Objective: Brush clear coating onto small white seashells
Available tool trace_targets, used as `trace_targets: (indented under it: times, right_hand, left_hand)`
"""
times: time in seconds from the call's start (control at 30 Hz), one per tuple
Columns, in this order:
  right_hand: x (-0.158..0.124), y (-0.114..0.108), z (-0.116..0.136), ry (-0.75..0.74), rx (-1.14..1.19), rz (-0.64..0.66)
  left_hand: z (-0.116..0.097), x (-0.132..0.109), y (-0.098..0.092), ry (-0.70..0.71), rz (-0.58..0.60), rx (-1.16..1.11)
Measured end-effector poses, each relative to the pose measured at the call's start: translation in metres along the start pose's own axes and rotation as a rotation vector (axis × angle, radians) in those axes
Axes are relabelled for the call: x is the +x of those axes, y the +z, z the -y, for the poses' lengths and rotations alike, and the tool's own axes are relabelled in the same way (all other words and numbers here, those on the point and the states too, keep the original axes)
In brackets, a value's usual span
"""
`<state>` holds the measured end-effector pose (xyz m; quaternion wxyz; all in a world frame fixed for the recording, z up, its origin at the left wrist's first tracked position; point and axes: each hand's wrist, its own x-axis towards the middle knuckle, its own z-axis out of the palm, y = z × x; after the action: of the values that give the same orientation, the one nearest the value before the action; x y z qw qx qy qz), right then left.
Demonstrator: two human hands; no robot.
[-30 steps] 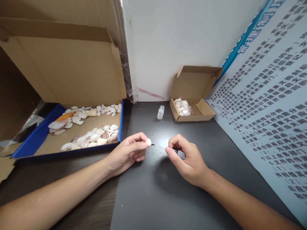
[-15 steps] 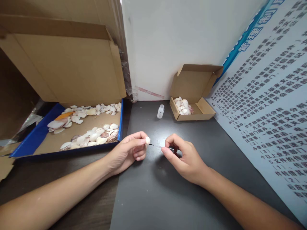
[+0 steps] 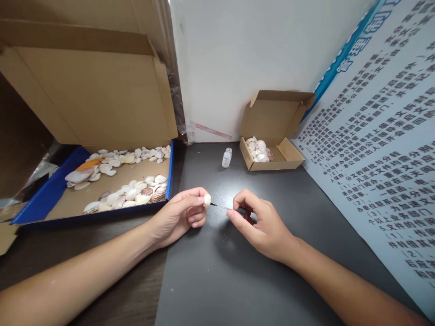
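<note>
Between thumb and fingers, my left hand (image 3: 185, 210) pinches a small white ribbed seashell (image 3: 207, 200). My right hand (image 3: 260, 222) is closed on the black cap of a small applicator brush (image 3: 220, 208). The brush's thin clear stem points left, and its dark tip is at the shell's lower right edge; whether it touches, I cannot tell. Behind the hands a small glass bottle (image 3: 227, 158) stands upright and uncapped on the dark grey mat (image 3: 204, 280).
At left lies an open blue-edged cardboard box (image 3: 98, 181) with many white and brown shells (image 3: 136, 194) in groups. A smaller open carton (image 3: 275, 165) with white shells (image 3: 258, 149) stands back right. A printed board (image 3: 380, 149) leans along the right side.
My left hand has turned the shell slightly, so more of its ribbed face shows. The brush tip stays close to the shell's edge, and the rest of the scene is unchanged.
</note>
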<state>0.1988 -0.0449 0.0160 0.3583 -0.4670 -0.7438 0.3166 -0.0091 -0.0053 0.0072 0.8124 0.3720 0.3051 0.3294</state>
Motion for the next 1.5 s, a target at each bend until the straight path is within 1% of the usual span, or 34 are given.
trace_targets:
  times: [0.13, 0.27, 0.37, 0.57, 0.73, 0.8, 0.93, 1.07, 1.23, 1.37, 1.5]
  right_hand:
    - [-0.0013, -0.0006, 0.0006, -0.042, 0.039, -0.004]
    - [-0.0009, 0.0002, 0.0000, -0.017, 0.002, 0.019]
    - [-0.0007, 0.0008, -0.0006, -0.006, -0.027, 0.008]
    - [-0.0017, 0.0001, -0.0014, -0.002, -0.008, 0.012]
    - [-0.0033, -0.0019, -0.0001, -0.029, 0.045, -0.035]
    - [-0.0032, -0.0019, 0.0000, -0.046, 0.051, -0.030]
    - [-0.0015, -0.0001, -0.0021, -0.013, 0.010, -0.011]
    - [-0.0006, 0.0005, -0.0034, 0.005, -0.016, -0.047]
    - [-0.0029, -0.0010, -0.0010, -0.028, 0.025, -0.082]
    - [-0.0025, -0.0011, -0.0015, -0.053, 0.032, -0.070]
    - [-0.0018, 0.0004, -0.0031, -0.006, 0.006, -0.071]
  left_hand:
    - [-0.0005, -0.0008, 0.0007, 0.001, -0.003, 0.002]
    - [-0.0005, -0.0004, 0.0011, -0.006, -0.003, 0.001]
    - [-0.0005, 0.0000, 0.0007, 0.002, 0.008, -0.001]
    - [-0.0009, 0.0001, 0.0002, 0.012, 0.026, -0.012]
    - [-0.0005, -0.0003, 0.0002, 0.003, 0.023, 0.000]
    - [-0.0006, -0.0011, 0.0007, 0.000, 0.019, 0.009]
    - [-0.0011, -0.0020, 0.0019, -0.006, 0.006, 0.019]
    - [-0.0009, -0.0013, 0.0021, 0.004, 0.014, 0.022]
    - [0.0016, -0.0008, 0.0009, 0.016, 0.029, 0.029]
    - [0.0027, -0.0002, -0.0002, 0.022, 0.031, 0.041]
    - [0.0020, -0.0001, -0.0002, 0.011, 0.034, 0.055]
